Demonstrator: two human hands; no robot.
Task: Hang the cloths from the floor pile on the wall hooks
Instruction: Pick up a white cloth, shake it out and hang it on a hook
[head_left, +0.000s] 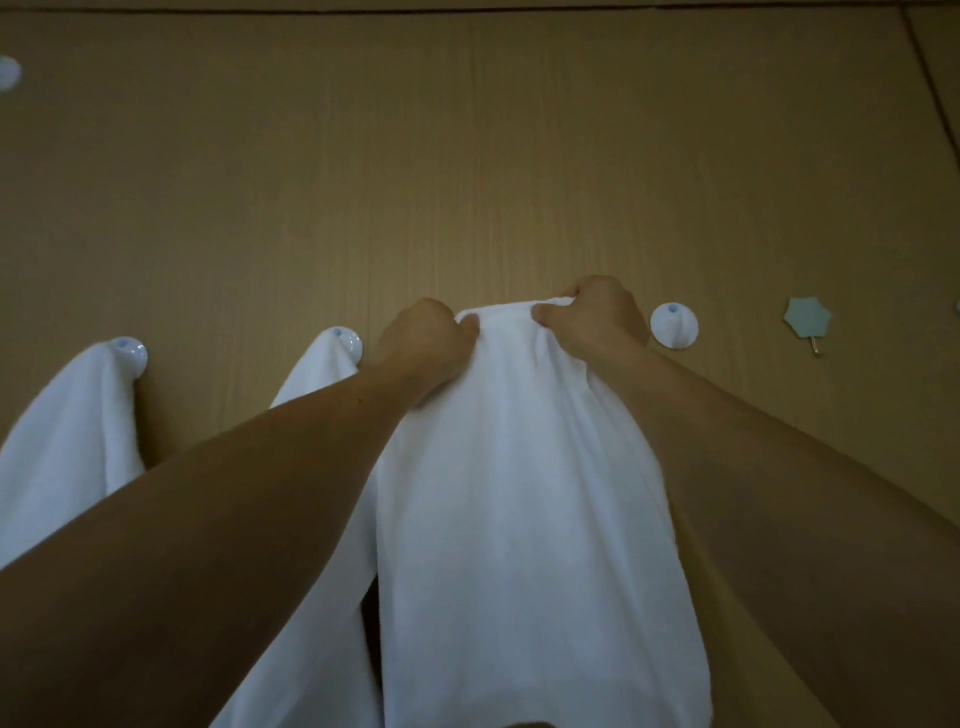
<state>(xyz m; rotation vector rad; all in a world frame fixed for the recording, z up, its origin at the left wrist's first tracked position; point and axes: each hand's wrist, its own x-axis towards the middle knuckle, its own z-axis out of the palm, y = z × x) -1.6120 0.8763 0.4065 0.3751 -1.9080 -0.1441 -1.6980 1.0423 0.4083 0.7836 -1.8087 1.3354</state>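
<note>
Pinching cloth (519, 467) top edge in left hand (426, 338) and right hand (592, 317), fingers (545, 313) curled tight, against wall (467, 156) beside bare hook (674, 326). Likely best: keeping edge bunched, seating it fully over hook before releasing.

Wall (467, 156): tan-brown, faint vertical ribbing, thin dark line along the top. Front cloth (519, 467): plain white, bluish-grey in the folds. Left cloth (67, 441) and middle cloth (311, 374): same plain white. Left hook (132, 354), middle hook (352, 344), right hook (674, 326): white, each with a pale blue dot. Star hook (807, 315): pale blue-green, silvery pin below. Disc (8, 73), far left: whitish blue, blurred.
</note>
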